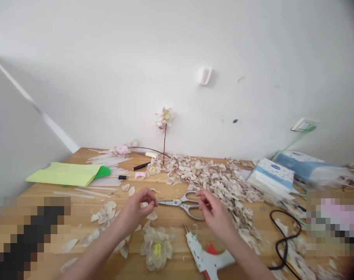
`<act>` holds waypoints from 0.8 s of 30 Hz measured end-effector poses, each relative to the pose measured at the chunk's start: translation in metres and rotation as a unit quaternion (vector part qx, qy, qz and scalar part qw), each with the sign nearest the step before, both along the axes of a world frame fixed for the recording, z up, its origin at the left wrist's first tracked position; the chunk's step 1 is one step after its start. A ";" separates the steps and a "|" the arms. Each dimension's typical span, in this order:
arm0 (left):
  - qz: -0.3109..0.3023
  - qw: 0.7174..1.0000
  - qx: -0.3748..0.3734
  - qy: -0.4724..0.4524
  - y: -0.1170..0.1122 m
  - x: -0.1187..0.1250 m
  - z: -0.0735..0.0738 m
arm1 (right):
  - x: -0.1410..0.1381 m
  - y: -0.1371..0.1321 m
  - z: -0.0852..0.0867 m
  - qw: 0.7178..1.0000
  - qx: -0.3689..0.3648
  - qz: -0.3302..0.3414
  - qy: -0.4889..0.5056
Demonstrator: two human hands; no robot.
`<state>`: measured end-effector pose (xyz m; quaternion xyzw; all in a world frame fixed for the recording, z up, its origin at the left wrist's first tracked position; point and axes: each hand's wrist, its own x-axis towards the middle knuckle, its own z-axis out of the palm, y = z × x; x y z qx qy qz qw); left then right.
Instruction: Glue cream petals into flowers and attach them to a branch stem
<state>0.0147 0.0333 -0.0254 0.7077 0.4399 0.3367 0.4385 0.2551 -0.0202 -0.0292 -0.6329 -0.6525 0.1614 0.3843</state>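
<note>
Metal scissors [177, 202] lie across the middle, blades pointing left and handle loops to the right. My left hand [140, 208] is closed in a pinch beside the blade tips. At the handle loops, my right hand [213, 212] also has its fingertips pinched together. Whether either hand touches the scissors, or what sits in the pinches, I cannot make out. Just below my left hand is a pale petal flower [157, 249] with a yellow centre. A white glue gun [204, 254] with a red trigger lies under my right forearm, which covers part of it.
Dried petals [212, 175] are heaped at the back right, and looser ones [104, 214] lie left. A stemmed flower [166, 116] stands against the wall. Yellow paper [63, 173], glue sticks [107, 161], a black marker [141, 166], tissue packs [273, 175] and a black cable [284, 237] surround the work area.
</note>
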 end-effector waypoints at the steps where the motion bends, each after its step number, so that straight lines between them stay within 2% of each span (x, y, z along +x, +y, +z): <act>1: 0.004 1.000 0.000 0.001 0.003 -0.003 0.000 | 0.003 0.002 -0.003 1.000 -0.003 -0.005 -0.001; 4: 0.032 0.999 -0.006 -0.005 0.011 -0.010 -0.002 | 0.012 0.006 -0.010 1.000 -0.018 -0.016 0.007; 7: 0.088 0.996 -0.029 0.000 0.017 -0.017 -0.001 | 0.019 0.009 -0.018 0.999 -0.027 -0.037 0.021; 15: 0.161 0.985 -0.019 0.060 0.035 -0.052 0.011 | 0.038 0.005 -0.031 0.996 -0.064 -0.059 0.033; 20: 0.142 0.985 -0.025 0.093 0.041 -0.069 0.013 | 0.045 -0.004 -0.036 0.996 -0.074 -0.043 0.033; 24: 0.125 0.979 0.016 0.163 0.042 -0.071 0.005 | 0.041 -0.009 -0.040 0.992 -0.099 -0.050 0.063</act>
